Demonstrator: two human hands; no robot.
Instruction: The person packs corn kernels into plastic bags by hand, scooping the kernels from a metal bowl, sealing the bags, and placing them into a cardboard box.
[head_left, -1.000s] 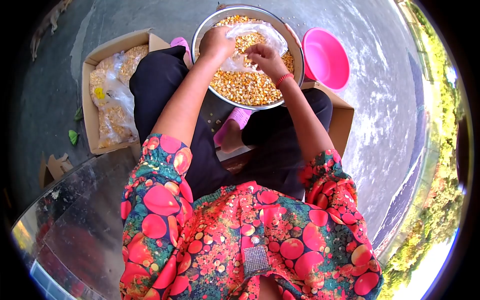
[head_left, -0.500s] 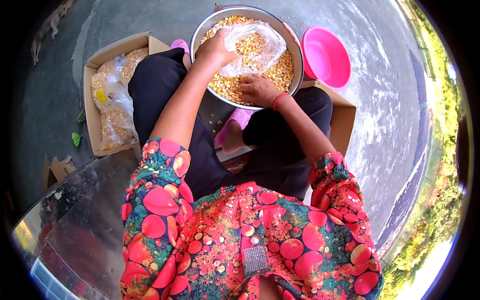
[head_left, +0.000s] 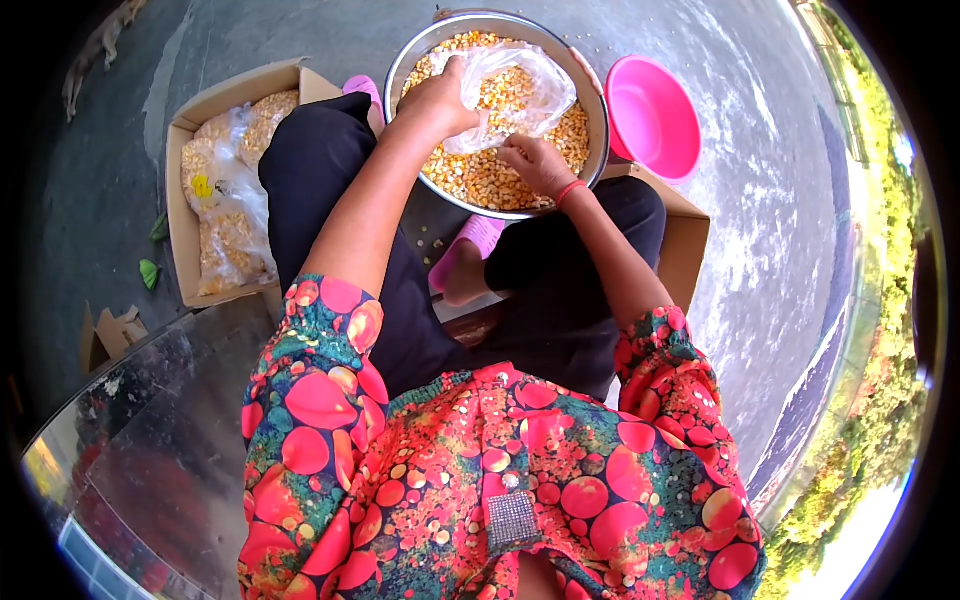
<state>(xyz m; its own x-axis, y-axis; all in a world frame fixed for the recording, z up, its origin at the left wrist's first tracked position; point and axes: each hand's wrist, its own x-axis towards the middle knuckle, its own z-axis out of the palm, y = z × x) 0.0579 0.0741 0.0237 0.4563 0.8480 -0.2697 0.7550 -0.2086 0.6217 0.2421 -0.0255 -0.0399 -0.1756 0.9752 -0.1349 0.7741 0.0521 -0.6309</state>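
A wide metal basin [head_left: 598, 130] holds loose yellow corn kernels [head_left: 470, 178]. On the kernels lies a clear plastic bag [head_left: 550, 88], its mouth spread and some corn inside. My left hand [head_left: 440, 104] grips the bag's left edge, thumb toward the opening. Close to the bag's lower rim, my right hand [head_left: 540, 165] is raised over the corn with fingers curled together; what they hold, if anything, is hidden. A red bracelet circles that wrist.
Right of the basin is a pink plastic tub [head_left: 655, 118]. A cardboard box [head_left: 180, 240] at left holds filled bags of corn [head_left: 232, 240]. Another cardboard box [head_left: 685, 240] stands beside my right knee. An animal [head_left: 98, 50] lies at the far upper left.
My right hand has lifted off the kernels and moved up and right toward the bag's rim, its fingers now curled in. My left hand keeps its hold on the bag.
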